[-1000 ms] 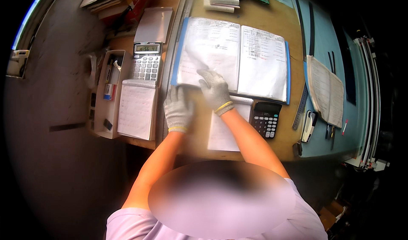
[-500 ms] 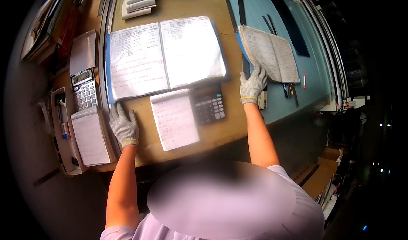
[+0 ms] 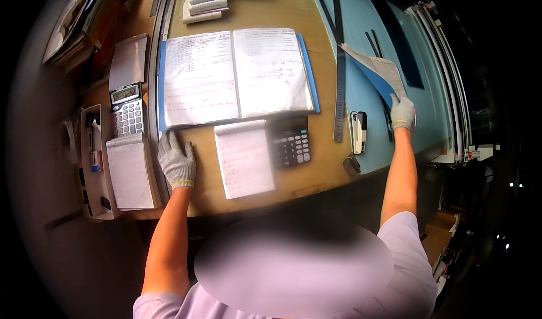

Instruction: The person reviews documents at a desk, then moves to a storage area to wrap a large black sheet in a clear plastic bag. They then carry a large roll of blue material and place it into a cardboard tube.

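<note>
My left hand (image 3: 177, 161), in a grey knit glove, rests on the tabletop with its fingers apart, near the lower left corner of an open blue folder (image 3: 235, 76) of handwritten sheets. At the right, my gloved right hand (image 3: 402, 111) is closed on the near edge of a blue-covered notebook (image 3: 379, 77). The notebook is tilted, its blue cover partly showing and its pages bent toward the far side. My right thumb and some fingers are partly hidden. A white and black stapler (image 3: 358, 132) lies to the left of that hand.
A notepad (image 3: 244, 158) and a black calculator (image 3: 293, 148) lie before the folder. At left are a silver calculator (image 3: 127, 110), another notepad (image 3: 131, 172) and a box of stationery (image 3: 101, 200). A metal ruler (image 3: 339, 104) lies along the blue mat (image 3: 361, 25); booklets (image 3: 206, 5) sit behind.
My right hand has moved right, from the notebook's left edge to its near right part. The notebook has tilted up and folded over, uncovering the ruler and stapler. My left hand stays by the folder.
</note>
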Motion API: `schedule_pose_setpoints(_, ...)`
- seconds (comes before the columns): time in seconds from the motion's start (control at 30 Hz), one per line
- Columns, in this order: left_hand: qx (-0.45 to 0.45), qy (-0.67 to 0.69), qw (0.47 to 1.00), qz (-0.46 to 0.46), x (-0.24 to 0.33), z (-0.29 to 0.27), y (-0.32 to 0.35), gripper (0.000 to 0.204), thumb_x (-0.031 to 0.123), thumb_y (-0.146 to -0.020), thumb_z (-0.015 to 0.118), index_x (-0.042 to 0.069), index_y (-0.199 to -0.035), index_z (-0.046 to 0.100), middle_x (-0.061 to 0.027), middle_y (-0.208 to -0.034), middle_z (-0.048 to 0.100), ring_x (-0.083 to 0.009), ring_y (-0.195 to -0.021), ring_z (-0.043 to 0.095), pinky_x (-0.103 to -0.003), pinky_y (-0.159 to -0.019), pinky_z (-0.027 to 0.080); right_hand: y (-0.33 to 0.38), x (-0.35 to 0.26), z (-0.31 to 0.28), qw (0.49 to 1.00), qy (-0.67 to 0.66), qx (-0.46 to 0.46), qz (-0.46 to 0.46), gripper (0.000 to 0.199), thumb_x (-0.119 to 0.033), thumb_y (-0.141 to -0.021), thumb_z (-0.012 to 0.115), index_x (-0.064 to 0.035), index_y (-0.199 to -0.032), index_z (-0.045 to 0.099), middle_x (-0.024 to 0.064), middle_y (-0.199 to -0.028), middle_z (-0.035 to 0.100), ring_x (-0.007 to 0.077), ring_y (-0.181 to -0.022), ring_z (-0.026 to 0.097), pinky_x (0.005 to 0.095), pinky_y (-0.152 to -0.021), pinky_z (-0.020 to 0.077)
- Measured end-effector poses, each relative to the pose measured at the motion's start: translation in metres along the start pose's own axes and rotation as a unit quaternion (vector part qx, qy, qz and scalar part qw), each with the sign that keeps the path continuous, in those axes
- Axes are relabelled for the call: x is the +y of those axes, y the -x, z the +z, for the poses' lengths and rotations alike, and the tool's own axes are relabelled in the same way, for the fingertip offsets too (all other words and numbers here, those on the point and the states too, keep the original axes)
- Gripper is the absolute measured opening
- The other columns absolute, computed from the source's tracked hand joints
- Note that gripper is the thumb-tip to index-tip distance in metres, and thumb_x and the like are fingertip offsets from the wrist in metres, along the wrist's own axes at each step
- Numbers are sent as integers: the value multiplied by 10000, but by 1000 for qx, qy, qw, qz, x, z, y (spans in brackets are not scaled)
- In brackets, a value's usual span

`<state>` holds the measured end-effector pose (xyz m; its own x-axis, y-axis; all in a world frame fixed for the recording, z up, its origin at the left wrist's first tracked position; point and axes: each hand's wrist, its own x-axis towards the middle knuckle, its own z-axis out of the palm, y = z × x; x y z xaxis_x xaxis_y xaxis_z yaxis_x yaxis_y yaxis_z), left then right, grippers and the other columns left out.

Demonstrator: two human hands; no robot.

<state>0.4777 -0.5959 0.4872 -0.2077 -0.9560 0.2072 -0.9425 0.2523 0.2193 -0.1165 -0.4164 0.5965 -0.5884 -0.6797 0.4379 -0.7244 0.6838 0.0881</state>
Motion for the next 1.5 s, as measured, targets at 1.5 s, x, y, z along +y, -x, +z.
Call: schedule_pose_setpoints(1.5,10,40,999,3,-9,7,1,549,261,-827,587,-16,-1287,475,-233,-1338,452,-402,-1211,441,-467,-1016,353,174,-552,-15,854,-399,-46,-330,151,-173,-744,607,-121,-883,581,80,-883,557,254,-905,551,374,-782,445)
